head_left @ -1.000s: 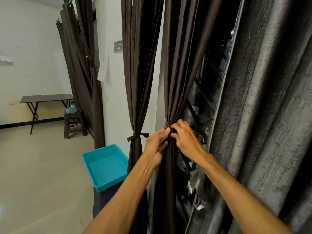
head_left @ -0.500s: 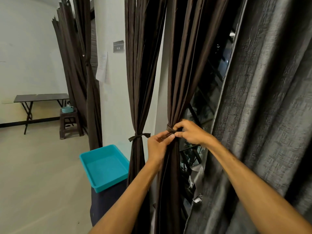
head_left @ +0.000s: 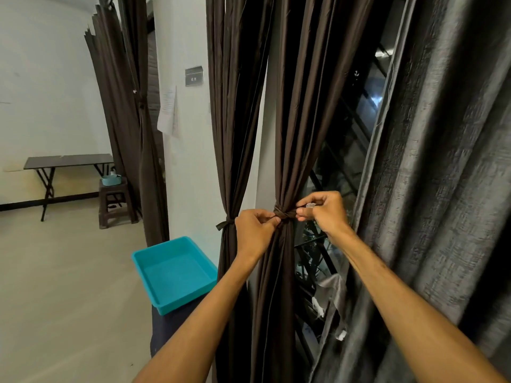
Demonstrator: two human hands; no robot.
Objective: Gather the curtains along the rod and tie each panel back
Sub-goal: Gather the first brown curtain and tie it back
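Observation:
A dark brown curtain panel (head_left: 298,120) hangs gathered in front of me, cinched by a brown tie band (head_left: 284,214) knotted at its middle. My left hand (head_left: 255,233) pinches the band's left end. My right hand (head_left: 322,214) pinches the right end, and the two ends are drawn apart sideways. To the left hangs a second brown panel (head_left: 235,106), tied with its own band (head_left: 225,224). A third gathered panel (head_left: 132,120) stands farther back along the wall.
A grey textured curtain (head_left: 442,189) fills the right side, next to a dark window with a metal grille (head_left: 348,161). A teal tray (head_left: 174,272) sits on a dark stand below left. Far back are a folding table (head_left: 69,161) and a stool (head_left: 116,200) holding a basin.
My hands have moved apart from the centre of the panel, pulling the band's ends sideways, and the knot now shows between them. The view has shifted slightly.

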